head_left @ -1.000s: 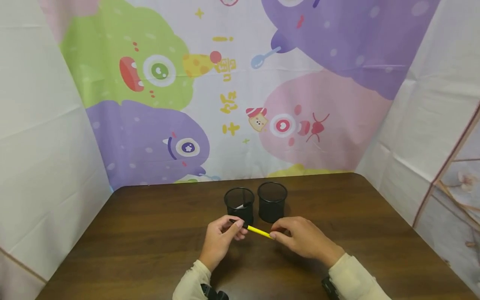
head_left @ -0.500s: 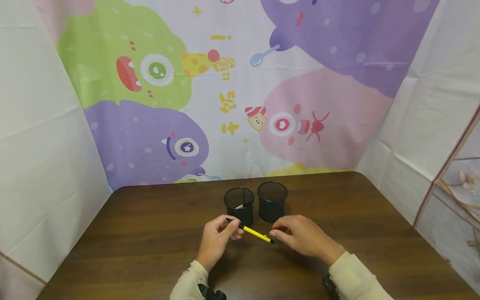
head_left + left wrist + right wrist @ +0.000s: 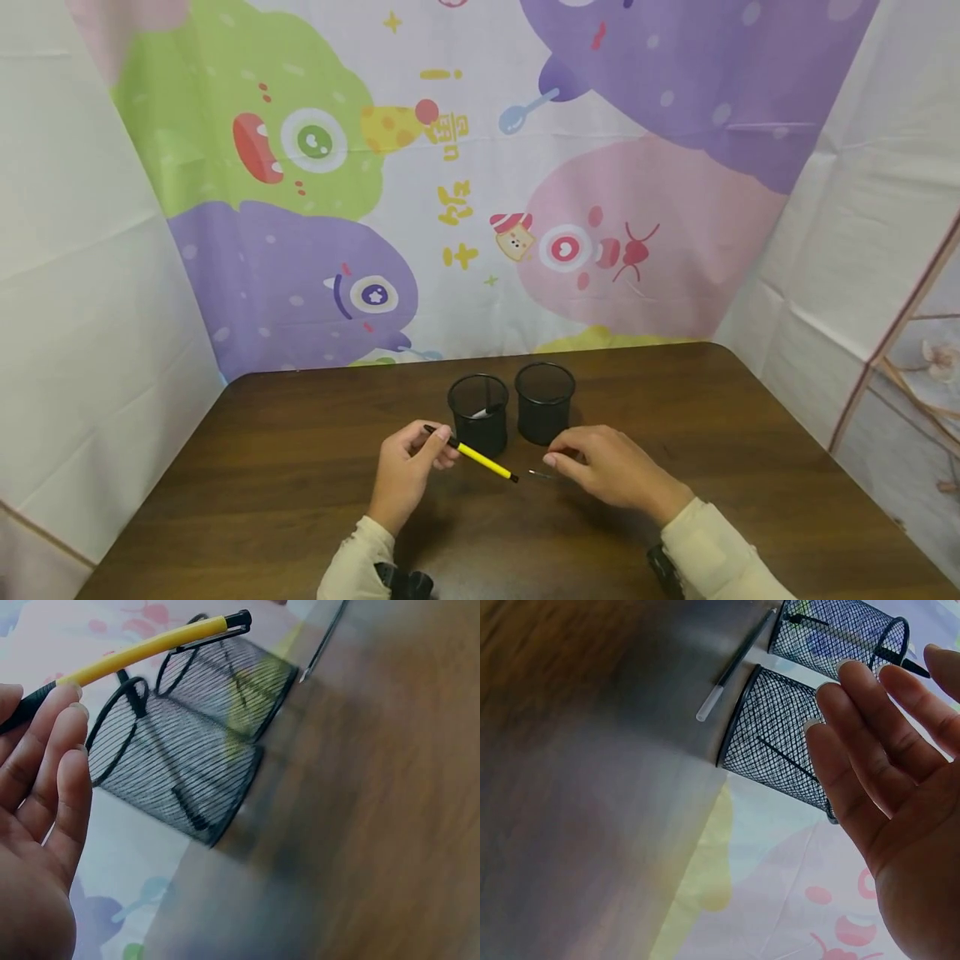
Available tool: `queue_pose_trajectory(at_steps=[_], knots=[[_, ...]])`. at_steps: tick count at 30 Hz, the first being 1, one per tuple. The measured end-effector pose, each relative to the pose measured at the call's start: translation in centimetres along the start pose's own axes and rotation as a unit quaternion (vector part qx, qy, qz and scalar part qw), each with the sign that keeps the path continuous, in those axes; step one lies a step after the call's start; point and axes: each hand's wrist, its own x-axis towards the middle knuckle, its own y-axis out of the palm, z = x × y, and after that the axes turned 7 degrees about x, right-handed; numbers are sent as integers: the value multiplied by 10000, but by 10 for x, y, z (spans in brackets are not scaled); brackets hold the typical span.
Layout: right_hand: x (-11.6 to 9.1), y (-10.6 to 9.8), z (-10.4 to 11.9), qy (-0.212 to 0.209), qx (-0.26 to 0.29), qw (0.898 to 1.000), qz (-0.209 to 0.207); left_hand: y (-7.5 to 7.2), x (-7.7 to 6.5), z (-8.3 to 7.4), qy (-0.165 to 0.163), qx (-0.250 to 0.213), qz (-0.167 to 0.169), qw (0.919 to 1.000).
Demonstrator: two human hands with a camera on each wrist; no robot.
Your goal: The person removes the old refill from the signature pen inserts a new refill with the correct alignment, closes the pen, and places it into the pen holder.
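My left hand pinches a yellow click pen by its black grip, between thumb and fingers. The pen's black clip end points to the right in the head view. A thin pen refill, dark with a pale end, lies on the table in front of the right-hand cup. Over it, my right hand hovers with loosely bent fingers and nothing in them; it hides part of the refill in the head view. Fingers of that hand show relaxed and apart from the refill in the right wrist view.
Two black mesh pen cups stand side by side behind the hands. The left cup holds a black-and-white pen; a thin dark stick shows in the right cup. A cartoon-printed cloth hangs at the back edge of the wooden table.
My left hand has drawn the yellow pen leftward, away from my right hand. The right hand, earlier at the pen's end, is now apart from it. The refill has come into sight.
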Motion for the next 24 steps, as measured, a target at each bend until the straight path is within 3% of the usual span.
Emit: queue_pose_trajectory(at_steps=[12,24], knots=[[1,-2,0,-16,56,10000,-63,-36,21,-18,145,231,-326,9991],[0,-2,-1,-3,106,9999,-28,-41,40,-26,536,405,-684,9954]])
